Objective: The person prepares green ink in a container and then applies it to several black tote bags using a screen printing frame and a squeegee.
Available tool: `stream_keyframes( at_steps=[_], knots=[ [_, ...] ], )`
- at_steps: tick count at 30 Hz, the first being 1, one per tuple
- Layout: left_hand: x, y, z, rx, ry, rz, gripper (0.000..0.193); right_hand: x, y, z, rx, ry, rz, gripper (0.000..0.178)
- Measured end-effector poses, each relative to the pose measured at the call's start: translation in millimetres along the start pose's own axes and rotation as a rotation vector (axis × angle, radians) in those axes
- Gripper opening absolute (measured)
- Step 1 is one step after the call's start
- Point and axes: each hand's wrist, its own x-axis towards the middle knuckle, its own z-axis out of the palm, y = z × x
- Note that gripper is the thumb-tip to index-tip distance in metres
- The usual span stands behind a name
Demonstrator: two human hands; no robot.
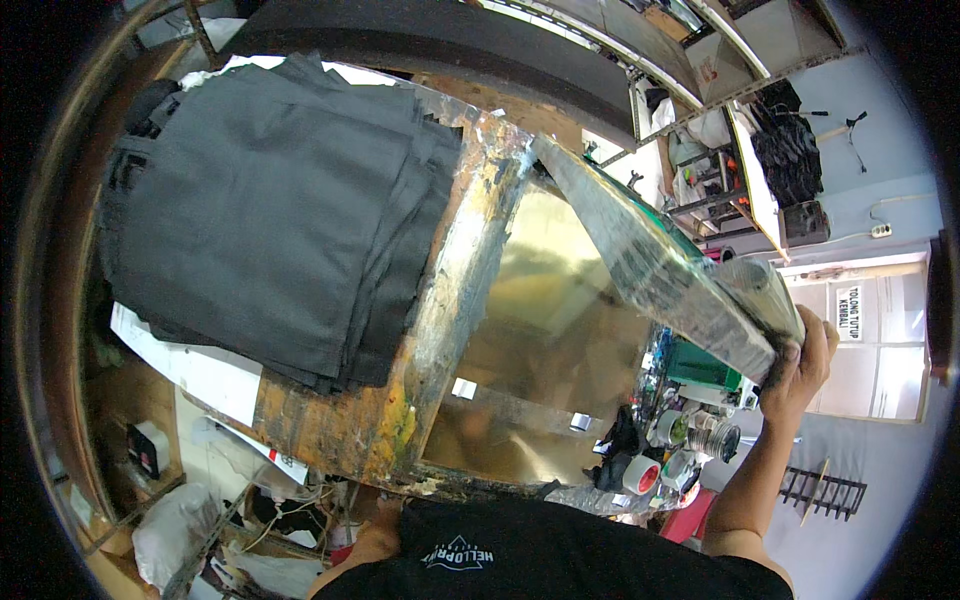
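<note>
My right hand is closed on the near corner of a screen printing frame, which is tilted up over the table. A rounded grey piece, perhaps a roll of tape or part of the frame, lies beside the grip on the frame's upper side. Under the raised frame is a shiny gold-brown board with small white tabs on it. My left hand is low at the table's near edge, its fingers hidden. To the left, a thick stack of black fabric pieces lies flat.
The wooden table has a paint-smeared strip. Jars and tape rolls crowd its right end beside a green container. White paper sticks out under the fabric. Metal shelving stands beyond, and bags and cables lie below left.
</note>
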Motion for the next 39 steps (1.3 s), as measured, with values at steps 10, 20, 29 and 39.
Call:
stream_keyframes(
  at_steps=[10, 20, 29, 39],
  knots=[
    [-12, -7, -34, -0.064, -0.024, -0.029, 0.06, -1, -5, -1, 0.013, 0.027, -0.006, 0.068],
    [-21, -27, -35, -0.144, 0.016, -0.078, 0.06, 2, -3, 1, 0.031, 0.043, -0.036, 0.063],
    [-48, -69, -9, -0.202, 0.01, -0.119, 0.06, -8, -12, 0, 0.047, 0.063, 0.018, 0.061],
    [-50, -60, -9, -0.224, 0.019, -0.151, 0.061, -16, -17, 1, 0.016, 0.091, -0.052, 0.051]
  ],
)
